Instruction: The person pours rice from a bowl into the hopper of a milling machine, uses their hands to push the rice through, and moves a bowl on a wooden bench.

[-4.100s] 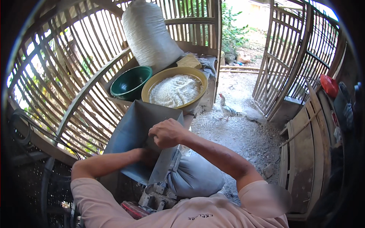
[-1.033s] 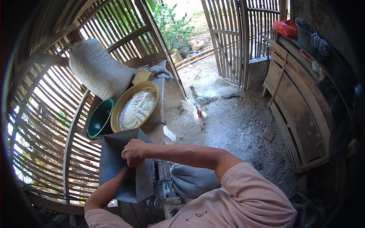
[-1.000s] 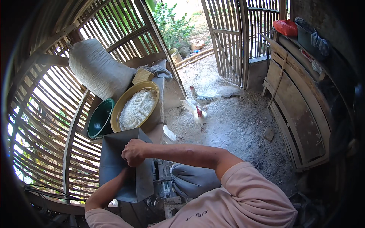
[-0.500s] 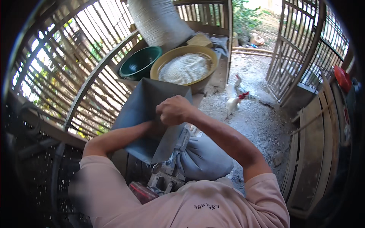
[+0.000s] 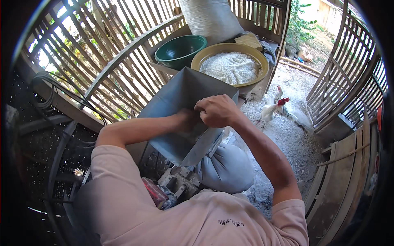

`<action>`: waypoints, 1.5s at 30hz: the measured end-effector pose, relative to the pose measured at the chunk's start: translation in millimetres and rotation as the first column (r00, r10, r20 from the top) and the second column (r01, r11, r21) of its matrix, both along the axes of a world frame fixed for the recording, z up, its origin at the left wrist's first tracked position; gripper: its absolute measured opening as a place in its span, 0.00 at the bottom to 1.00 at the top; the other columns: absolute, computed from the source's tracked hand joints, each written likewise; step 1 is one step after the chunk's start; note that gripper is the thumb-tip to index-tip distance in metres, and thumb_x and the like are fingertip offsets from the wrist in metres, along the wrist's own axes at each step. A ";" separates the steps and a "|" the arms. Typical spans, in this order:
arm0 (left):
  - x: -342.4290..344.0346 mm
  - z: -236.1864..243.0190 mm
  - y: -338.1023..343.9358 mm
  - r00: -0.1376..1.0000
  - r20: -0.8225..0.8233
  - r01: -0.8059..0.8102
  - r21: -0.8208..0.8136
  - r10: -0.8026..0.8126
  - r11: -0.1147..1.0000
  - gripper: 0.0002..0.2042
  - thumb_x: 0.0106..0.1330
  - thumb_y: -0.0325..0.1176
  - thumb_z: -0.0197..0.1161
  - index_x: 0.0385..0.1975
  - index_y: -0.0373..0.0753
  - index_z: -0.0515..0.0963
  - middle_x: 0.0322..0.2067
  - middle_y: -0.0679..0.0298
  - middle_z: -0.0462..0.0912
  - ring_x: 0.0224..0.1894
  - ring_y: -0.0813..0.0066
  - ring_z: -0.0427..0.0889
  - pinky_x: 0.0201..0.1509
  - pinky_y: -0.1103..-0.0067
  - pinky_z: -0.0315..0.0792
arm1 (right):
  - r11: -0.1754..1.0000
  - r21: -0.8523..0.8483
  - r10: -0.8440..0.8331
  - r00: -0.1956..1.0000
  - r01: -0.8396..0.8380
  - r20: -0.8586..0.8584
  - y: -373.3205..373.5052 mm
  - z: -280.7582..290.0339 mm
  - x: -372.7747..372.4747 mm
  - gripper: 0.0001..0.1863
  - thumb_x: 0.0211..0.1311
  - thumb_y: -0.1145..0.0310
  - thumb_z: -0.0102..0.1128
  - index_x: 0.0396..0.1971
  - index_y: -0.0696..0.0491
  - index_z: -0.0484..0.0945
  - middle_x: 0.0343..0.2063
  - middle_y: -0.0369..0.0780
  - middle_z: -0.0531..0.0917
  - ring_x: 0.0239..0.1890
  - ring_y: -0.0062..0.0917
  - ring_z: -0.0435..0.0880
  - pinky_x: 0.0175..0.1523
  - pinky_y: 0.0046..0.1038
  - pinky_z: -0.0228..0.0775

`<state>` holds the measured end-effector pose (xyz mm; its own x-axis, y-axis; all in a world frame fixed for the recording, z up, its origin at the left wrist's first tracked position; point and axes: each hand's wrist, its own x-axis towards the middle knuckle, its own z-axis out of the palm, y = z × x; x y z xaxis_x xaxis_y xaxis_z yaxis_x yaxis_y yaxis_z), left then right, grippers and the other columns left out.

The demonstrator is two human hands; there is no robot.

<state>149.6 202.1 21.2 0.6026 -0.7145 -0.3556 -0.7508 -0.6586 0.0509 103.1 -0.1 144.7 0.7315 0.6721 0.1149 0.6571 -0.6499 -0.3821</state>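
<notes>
A grey sheet-metal hopper (image 5: 166,106) opens wide in front of me, mounted over a machine with metal fittings (image 5: 180,180). My left hand (image 5: 190,119) reaches down inside it; its fingers are dark and smeared by motion. At the hopper's right side is my right hand (image 5: 219,110), its fingers curled into a fist over the rim; what they hold, if anything, is hidden. Below the hopper's right side bulges a grey cloth sack (image 5: 227,168), gathered near the outlet. Behind the hopper stands a tan basin (image 5: 199,55) of white, coarse meal (image 5: 234,69).
Left of the tan basin sits a green basin (image 5: 178,51), with a tall white sack (image 5: 211,20) behind. Two chickens (image 5: 271,112) stand on the powdery floor by the open slatted gate (image 5: 340,61). Wooden boards (image 5: 342,164) line the right, and coiled cable (image 5: 45,92) hangs at left.
The whole view has shifted, so the hopper and basins appear farther right. My left hand is still within the hopper and my right fist still at its rim.
</notes>
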 end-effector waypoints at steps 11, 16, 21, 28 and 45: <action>-2.3 -2.9 -4.0 0.976 -0.211 0.021 -0.137 -0.050 0.990 0.12 0.52 0.32 0.58 0.37 0.39 0.77 0.33 0.53 0.79 0.43 0.58 0.78 0.49 0.70 0.72 | 0.997 0.083 -0.008 0.999 0.003 0.054 0.0 0.9 1.1 0.16 0.50 0.66 0.48 0.36 0.51 0.81 0.38 0.40 0.83 0.44 0.36 0.80 0.50 0.36 0.70; 0.3 9.2 3.2 0.970 -0.242 -0.049 -0.156 0.010 0.987 0.11 0.51 0.31 0.58 0.34 0.38 0.78 0.30 0.53 0.79 0.40 0.55 0.79 0.46 0.71 0.73 | 0.885 0.455 -0.024 0.966 -0.099 0.257 -5.8 -13.4 -5.0 0.15 0.50 0.68 0.55 0.40 0.51 0.80 0.42 0.40 0.81 0.47 0.36 0.78 0.54 0.36 0.67; -18.6 59.5 1.8 0.973 -0.146 -0.205 -0.203 0.177 0.957 0.08 0.49 0.28 0.57 0.30 0.37 0.79 0.28 0.52 0.80 0.39 0.52 0.80 0.46 0.69 0.73 | 0.523 0.834 -0.411 0.806 -0.175 0.426 -38.1 -30.0 -32.3 0.19 0.49 0.73 0.60 0.45 0.54 0.76 0.45 0.44 0.78 0.50 0.39 0.75 0.59 0.37 0.62; -46.5 67.9 19.0 1.000 -0.015 -0.022 -0.296 0.019 0.955 0.16 0.43 0.22 0.55 0.35 0.35 0.80 0.38 0.51 0.81 0.44 0.53 0.78 0.49 0.67 0.72 | 0.559 0.711 -0.499 0.858 0.427 -0.123 19.8 -202.9 -99.7 0.27 0.55 0.66 0.53 0.53 0.65 0.66 0.56 0.55 0.68 0.62 0.47 0.62 0.68 0.45 0.46; -86.9 131.7 -20.9 0.985 0.090 -0.107 -0.358 0.149 0.927 0.11 0.46 0.22 0.57 0.31 0.35 0.78 0.28 0.56 0.73 0.36 0.54 0.77 0.40 0.66 0.71 | 0.883 0.381 -0.355 0.922 0.275 0.156 39.2 -229.8 -106.2 0.22 0.55 0.64 0.53 0.47 0.60 0.74 0.53 0.47 0.71 0.67 0.40 0.55 0.71 0.50 0.29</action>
<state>62.7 181.2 152.8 0.7187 -0.6950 -0.0203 -0.6756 -0.7049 0.2159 -3.1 39.1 -85.1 0.8279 0.2985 0.4748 0.5312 -0.6889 -0.4932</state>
